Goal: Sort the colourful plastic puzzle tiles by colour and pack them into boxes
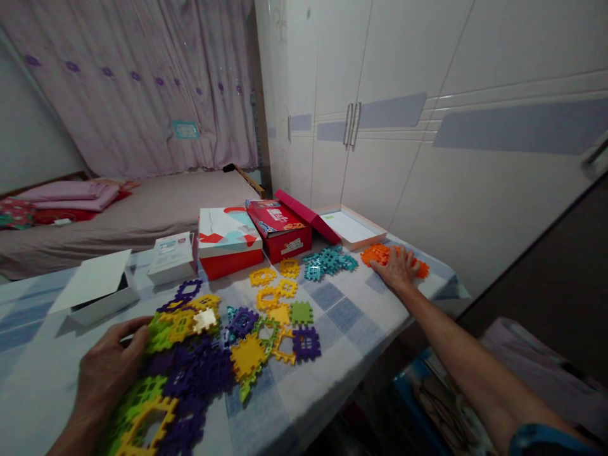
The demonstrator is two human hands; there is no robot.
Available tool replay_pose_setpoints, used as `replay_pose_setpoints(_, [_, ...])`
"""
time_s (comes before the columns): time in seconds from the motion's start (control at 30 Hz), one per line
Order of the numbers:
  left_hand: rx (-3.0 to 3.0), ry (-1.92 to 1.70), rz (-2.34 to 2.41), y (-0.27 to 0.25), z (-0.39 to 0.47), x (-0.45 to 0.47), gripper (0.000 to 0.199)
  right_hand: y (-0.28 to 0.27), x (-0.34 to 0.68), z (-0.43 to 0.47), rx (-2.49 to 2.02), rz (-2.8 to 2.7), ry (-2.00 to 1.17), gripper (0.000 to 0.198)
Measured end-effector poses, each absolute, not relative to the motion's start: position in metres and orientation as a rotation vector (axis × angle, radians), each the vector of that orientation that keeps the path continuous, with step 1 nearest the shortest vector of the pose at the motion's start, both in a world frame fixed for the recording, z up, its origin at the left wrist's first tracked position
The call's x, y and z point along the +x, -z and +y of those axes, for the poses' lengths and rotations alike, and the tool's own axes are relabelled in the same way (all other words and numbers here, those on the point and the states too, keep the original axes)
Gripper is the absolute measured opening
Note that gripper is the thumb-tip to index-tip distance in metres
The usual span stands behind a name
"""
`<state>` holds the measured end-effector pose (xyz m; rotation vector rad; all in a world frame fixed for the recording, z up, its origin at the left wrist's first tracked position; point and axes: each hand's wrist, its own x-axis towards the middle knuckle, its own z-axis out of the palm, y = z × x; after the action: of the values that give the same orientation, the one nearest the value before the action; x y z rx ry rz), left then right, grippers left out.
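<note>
Fingers of my right hand [399, 269] lie spread and bent over the flat orange pieces [373, 254], out at 4 o'clock if I take the head view as a clock face. They are not clenched; whether a fingertip pinches a piece, I cannot tell. At 8 o'clock my left hand [107, 367] curves, thumb and forefinger a little apart, with the tips against the green pieces [159, 332] at the side of the big heap. Whether those tips grip anything is hidden from me.

In that heap, towards 7 o'clock, purple pieces [211, 367] lie jumbled with green ones, and a yellow square [248, 356] sits near its right side. Teal pieces [327, 263] make a pile of their own at 5 o'clock, on the checked tablecloth [327, 380].

By their shine I judge them all moulded plastic: light, stiff and rather slick, hard to break except perhaps at the thin window bars. The toothed edges should catch on each other, so a piece might drag its neighbours. I'd take hold at 2 opposite edges, or hook a fingertip through a cut-out; flat pieces want tipping up first.
</note>
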<state>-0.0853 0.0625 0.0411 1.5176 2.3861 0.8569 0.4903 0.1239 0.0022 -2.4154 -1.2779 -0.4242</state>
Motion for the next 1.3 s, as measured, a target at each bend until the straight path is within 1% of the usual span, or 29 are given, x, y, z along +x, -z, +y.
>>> replay_pose_setpoints(0.1, [1.515, -0.851, 2.381, -0.042, 0.061, -0.082, 0.043, -0.007, 0.491, 0.119, -2.365, -1.348, 0.531, 0.072])
replay_pose_setpoints(0.17, [1.532, -0.861, 2.370, -0.040, 0.061, -0.083, 0.041, -0.007, 0.493, 0.114, -2.359, -1.293, 0.572, 0.071])
replay_pose_setpoints(0.23, [1.561, -0.885, 2.359, -0.037, 0.063, -0.086, 0.039, -0.005, 0.497, 0.111, -2.392, -1.156, 0.527, 0.072])
replay_pose_setpoints(0.3, [1.601, -0.933, 2.338, -0.032, 0.065, -0.090, 0.035, -0.003, 0.503, 0.109, -2.404, -1.068, 0.416, 0.072])
replay_pose_setpoints(0.4, [1.641, -1.039, 2.285, -0.026, 0.066, -0.093, 0.029, -0.005, 0.509, 0.110, -2.338, -1.096, 0.312, 0.067])
replay_pose_setpoints(0.5, [1.659, -1.096, 2.254, -0.023, 0.066, -0.094, 0.032, -0.014, 0.497, 0.111, -2.160, -1.159, 0.392, 0.058])
replay_pose_setpoints(0.57, [1.683, -1.125, 2.234, -0.022, 0.066, -0.093, 0.034, -0.019, 0.477, 0.110, -1.957, -1.249, 0.455, 0.053])
replay_pose_setpoints(0.63, [1.699, -1.165, 2.210, -0.022, 0.066, -0.092, 0.034, -0.019, 0.450, 0.105, -1.751, -1.340, 0.440, 0.050])
replay_pose_setpoints(0.73, [1.697, -1.199, 2.191, -0.023, 0.066, -0.090, 0.034, -0.012, 0.410, 0.095, -1.600, -1.378, 0.241, 0.047])
replay_pose_setpoints(0.87, [1.706, -1.226, 2.171, -0.024, 0.066, -0.088, 0.033, -0.003, 0.389, 0.086, -1.639, -1.558, -0.149, 0.038])
replay_pose_setpoints(0.93, [1.712, -1.218, 2.159, -0.023, 0.066, -0.088, 0.032, -0.001, 0.390, 0.086, -1.668, -1.593, -0.228, 0.036])
replay_pose_setpoints(1.3, [1.751, -1.165, 2.187, -0.023, 0.066, -0.084, 0.032, 0.002, 0.392, 0.089, -1.702, -1.724, -0.061, 0.034])
